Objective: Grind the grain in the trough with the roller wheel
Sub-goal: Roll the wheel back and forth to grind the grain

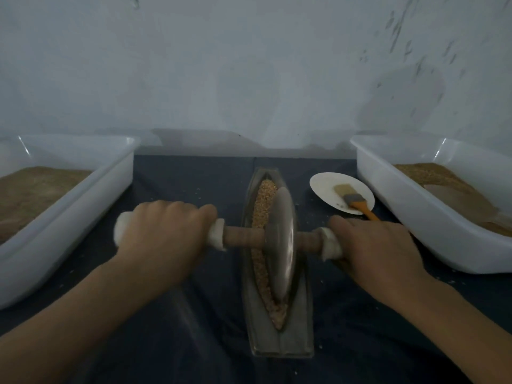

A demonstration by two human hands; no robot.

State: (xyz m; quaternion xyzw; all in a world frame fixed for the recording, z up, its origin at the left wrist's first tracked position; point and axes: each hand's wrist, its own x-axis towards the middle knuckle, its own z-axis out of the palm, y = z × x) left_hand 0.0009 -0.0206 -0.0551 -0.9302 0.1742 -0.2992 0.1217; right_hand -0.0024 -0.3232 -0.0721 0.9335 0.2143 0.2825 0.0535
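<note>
A boat-shaped metal trough (pixel 281 339) lies lengthwise on the dark cloth in front of me, with tan grain (pixel 264 209) along its groove. A metal roller wheel (pixel 281 242) stands on edge in the groove at about mid-length. A wooden axle (pixel 243 237) runs through the wheel, its two ends wrapped in white cloth. My left hand (pixel 163 234) grips the left handle from above. My right hand (pixel 376 248) lies over the right handle with its fingers curled round it. Grain under the wheel is hidden.
A white tub (pixel 91 195) of brown grain stands at the left, and another white tub (pixel 410 206) at the right. Between trough and right tub sits a white plate (pixel 324 184) holding a brush with an orange handle (pixel 360 203). A pale wall rises close behind.
</note>
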